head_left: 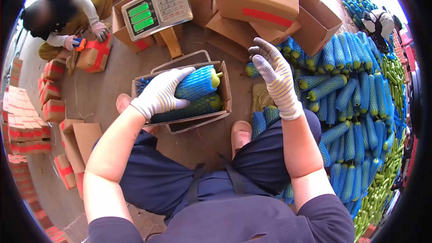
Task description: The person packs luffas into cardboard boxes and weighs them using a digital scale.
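Note:
My left hand (pixel 166 91), in a striped work glove, is closed over a green gourd in a blue foam net (pixel 198 83). The gourd lies at the top of an open cardboard box (pixel 227 91), its stem end pointing right. Below it, another netted gourd (pixel 211 104) shows in part. The box stands on a scale with a metal frame (pixel 198 126), between my feet. My right hand (pixel 275 74), gloved too, is raised to the right of the box, fingers apart and nothing in it. The scale's display (pixel 157 11) has green lit panels.
A large pile of netted gourds (pixel 346 94) lies on my right, with bare green ones (pixel 393 76) beyond. Cardboard boxes (pixel 256 0) stand ahead. At the left, a person (pixel 72 18) holds an orange-and-blue tool over a taped box (pixel 95 56). Another person (pixel 380 24) is far right.

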Demonstrator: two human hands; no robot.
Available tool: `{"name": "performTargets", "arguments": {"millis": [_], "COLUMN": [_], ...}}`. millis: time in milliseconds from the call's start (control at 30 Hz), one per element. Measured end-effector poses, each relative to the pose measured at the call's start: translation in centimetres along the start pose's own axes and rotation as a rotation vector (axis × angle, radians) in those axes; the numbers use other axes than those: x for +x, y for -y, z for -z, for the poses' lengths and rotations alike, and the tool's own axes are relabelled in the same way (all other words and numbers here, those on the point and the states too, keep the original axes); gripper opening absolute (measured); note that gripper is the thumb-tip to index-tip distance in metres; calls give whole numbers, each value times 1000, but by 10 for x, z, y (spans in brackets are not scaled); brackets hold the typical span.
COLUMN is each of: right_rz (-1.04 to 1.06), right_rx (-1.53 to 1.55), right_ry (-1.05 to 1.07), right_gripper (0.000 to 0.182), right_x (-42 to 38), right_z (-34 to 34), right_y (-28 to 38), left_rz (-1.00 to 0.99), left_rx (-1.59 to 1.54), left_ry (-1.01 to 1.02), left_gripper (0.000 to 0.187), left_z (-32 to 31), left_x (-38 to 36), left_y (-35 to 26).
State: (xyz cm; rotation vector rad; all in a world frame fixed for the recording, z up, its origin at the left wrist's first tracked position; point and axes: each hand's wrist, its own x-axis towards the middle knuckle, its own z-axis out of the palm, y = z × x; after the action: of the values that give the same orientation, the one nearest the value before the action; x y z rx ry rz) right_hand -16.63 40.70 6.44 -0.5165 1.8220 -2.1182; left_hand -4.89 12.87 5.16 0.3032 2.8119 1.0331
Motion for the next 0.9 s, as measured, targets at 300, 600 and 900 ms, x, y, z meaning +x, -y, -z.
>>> {"name": "performTargets", "arguments": {"millis": [300, 600, 900], "right_rz": [184, 229, 239], "right_rx": [-515, -740, -863], "right_ry": [125, 255, 373], "right_gripper": [44, 46, 46], "right_x": [-9, -16, -22], "right_z": [3, 5, -2], "right_y": [-1, 3, -5], "left_rz": [200, 192, 361], "left_rx": [519, 520, 73], "left_ry": [69, 75, -266], "left_gripper": [83, 47, 23], "left_z": [-54, -20, 84], "left_x": [31, 19, -45], "left_y": [28, -24, -22]}}
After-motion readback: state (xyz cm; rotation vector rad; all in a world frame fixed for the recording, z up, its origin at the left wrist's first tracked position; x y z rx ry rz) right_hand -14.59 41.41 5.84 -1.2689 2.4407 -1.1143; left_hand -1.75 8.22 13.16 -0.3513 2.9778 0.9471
